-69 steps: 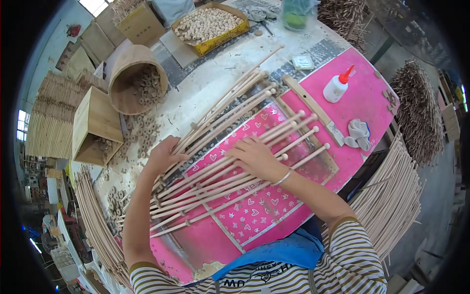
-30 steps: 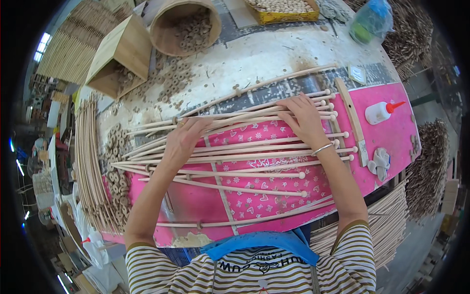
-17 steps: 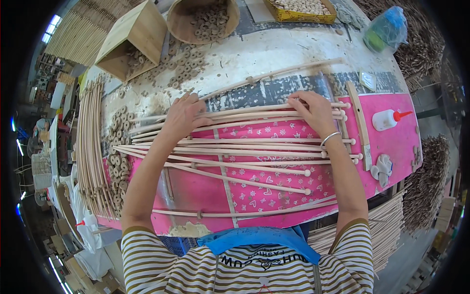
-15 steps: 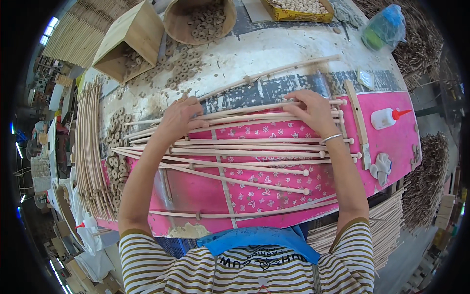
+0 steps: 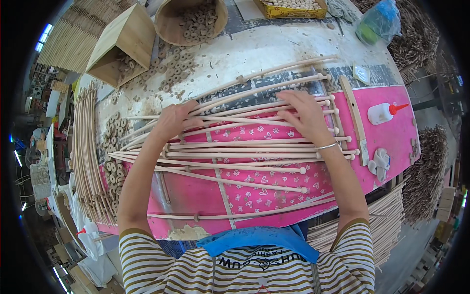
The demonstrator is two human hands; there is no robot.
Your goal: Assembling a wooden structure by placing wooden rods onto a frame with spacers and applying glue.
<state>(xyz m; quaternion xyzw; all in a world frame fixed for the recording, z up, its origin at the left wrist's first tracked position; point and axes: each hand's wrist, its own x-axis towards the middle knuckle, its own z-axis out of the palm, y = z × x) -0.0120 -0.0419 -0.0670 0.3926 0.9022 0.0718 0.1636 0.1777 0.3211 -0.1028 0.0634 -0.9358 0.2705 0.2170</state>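
Long pale wooden sticks with ball ends lie side by side across a pink patterned sheet, their balls toward the right. My left hand curls its fingers over several sticks near their plain ends. Under its palm the exact grip is hidden. Farther right, my right hand rests over the sticks near the balls, its thumb and fingers apart. Beyond both hands, two ball-ended sticks slant across the dark strip of the table. A wooden ring sits around the stick nearest me.
Loose wooden rings lie beside a stack of sticks at left. A wooden box and a round tub stand behind. At right are a wooden bar, a white glue bottle and a crumpled cloth.
Two ball-ended sticks have shifted away from me onto the dark strip, apart from the bunch. Sticks under my right hand have spread and cross. Both hands stay nearly in place.
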